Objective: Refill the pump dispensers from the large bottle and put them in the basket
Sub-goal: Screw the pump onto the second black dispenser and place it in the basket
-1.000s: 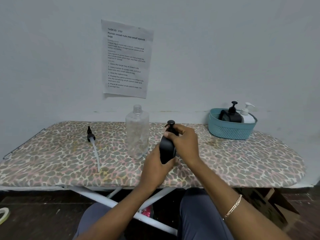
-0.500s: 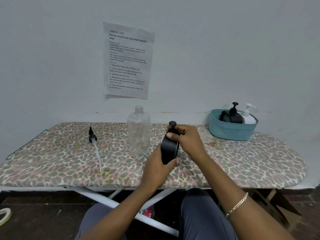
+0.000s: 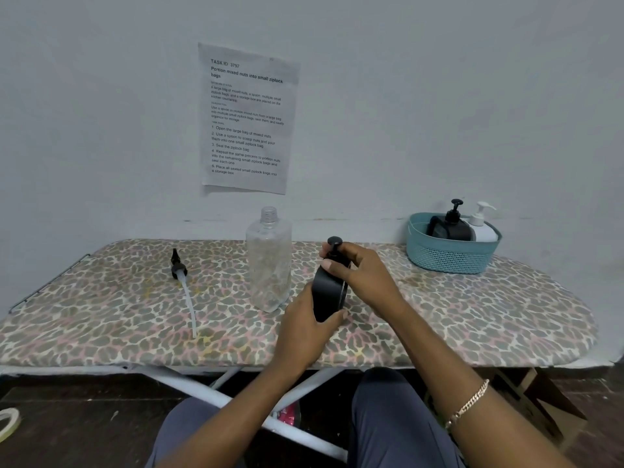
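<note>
A black pump dispenser (image 3: pixel 329 292) stands upright near the middle of the leopard-print ironing board (image 3: pixel 472 319). My left hand (image 3: pixel 304 327) grips its lower body. My right hand (image 3: pixel 361 275) is closed around its pump head and neck. The large clear bottle (image 3: pixel 269 261) stands open, without a cap, just left of the dispenser. Its black pump with a long clear tube (image 3: pixel 184 285) lies flat on the board farther left. At the far right, a teal basket (image 3: pixel 449 256) holds a black dispenser (image 3: pixel 450 226) and a white dispenser (image 3: pixel 483 228).
A printed sheet (image 3: pixel 248 119) hangs on the wall behind the board. My knees sit under the board's front edge, with white metal legs (image 3: pixel 202 390) crossing there. A roll of tape (image 3: pixel 8 422) lies on the floor at lower left.
My hands and the black dispenser have stayed in nearly the same spot; the right hand's fingers have shifted slightly around the pump head. The view has moved a little.
</note>
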